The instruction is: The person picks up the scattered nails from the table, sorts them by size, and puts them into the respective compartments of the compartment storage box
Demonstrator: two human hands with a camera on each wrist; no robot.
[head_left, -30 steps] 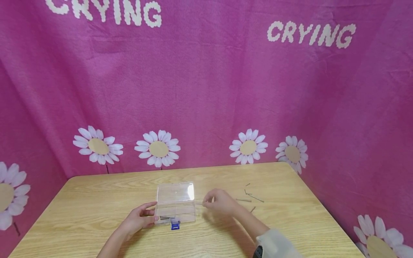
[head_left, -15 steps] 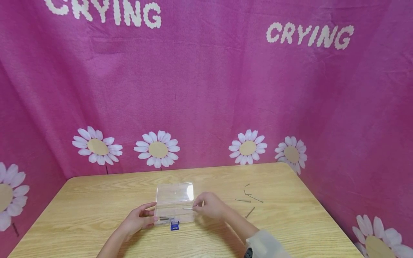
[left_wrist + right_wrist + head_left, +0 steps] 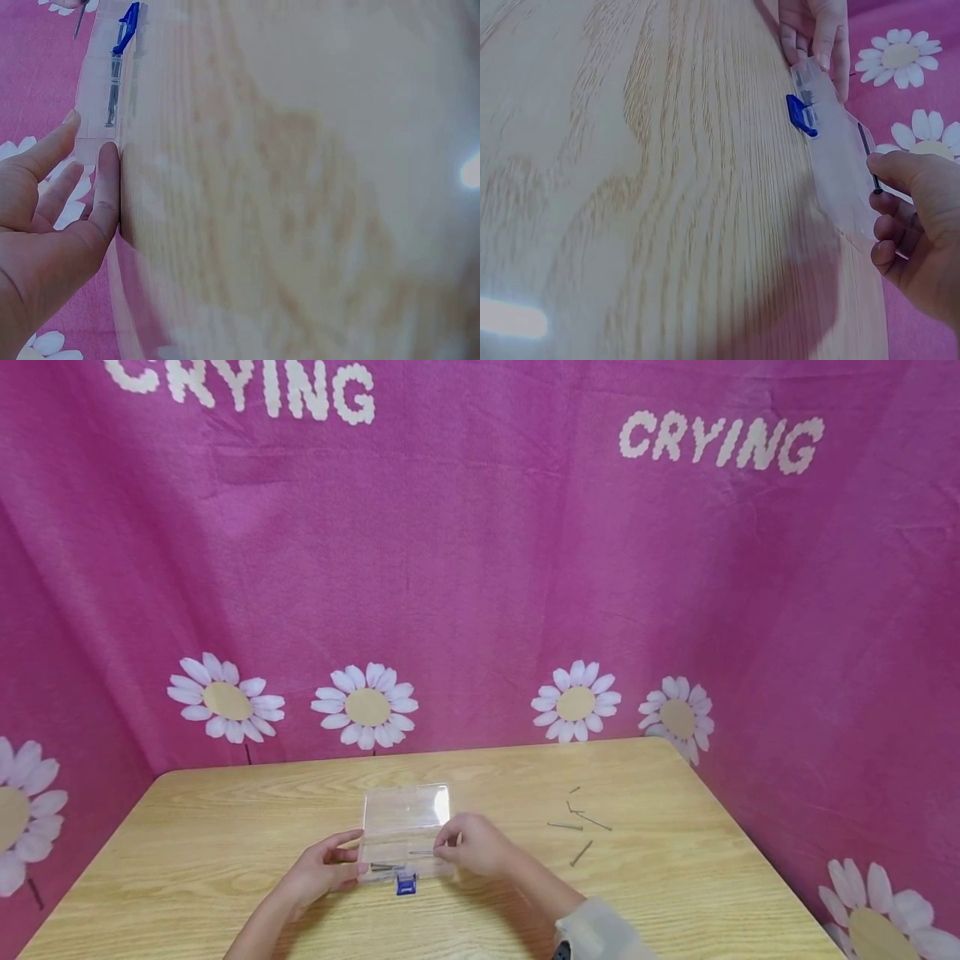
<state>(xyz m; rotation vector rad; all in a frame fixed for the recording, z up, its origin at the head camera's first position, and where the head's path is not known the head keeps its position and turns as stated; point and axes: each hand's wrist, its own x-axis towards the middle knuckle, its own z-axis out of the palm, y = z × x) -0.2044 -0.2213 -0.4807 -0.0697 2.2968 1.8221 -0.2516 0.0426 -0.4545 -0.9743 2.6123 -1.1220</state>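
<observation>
- Because the box (image 3: 407, 835) is clear plastic, its walls are hard to trace in the head view; only its raised lid and blue latch (image 3: 406, 883) stand out.
- Much of both wrist views is blurred table (image 3: 225, 827), and the box appears there only edge-on.
- Inside the box, near the latch, lie a few dark nails (image 3: 112, 94); their number cannot be told.
- Right hand (image 3: 472, 846): thumb and forefinger pinch one thin nail (image 3: 421, 852), the other fingers curled under. The nail sticks out from the fingertips over the open box, long axis roughly level in the head view, free end pointing toward the left hand.
- In the right wrist view the same nail (image 3: 868, 160) runs away from the fingertips, its near end hidden between them.
- Left hand (image 3: 322, 868): fingers fairly straight and relaxed, their tips resting against the box's left end, thumb along its top edge; they close round nothing.
- Well beyond the right hand's knuckles, more nails (image 3: 581, 827) lie scattered on the table, pointing various ways.
</observation>
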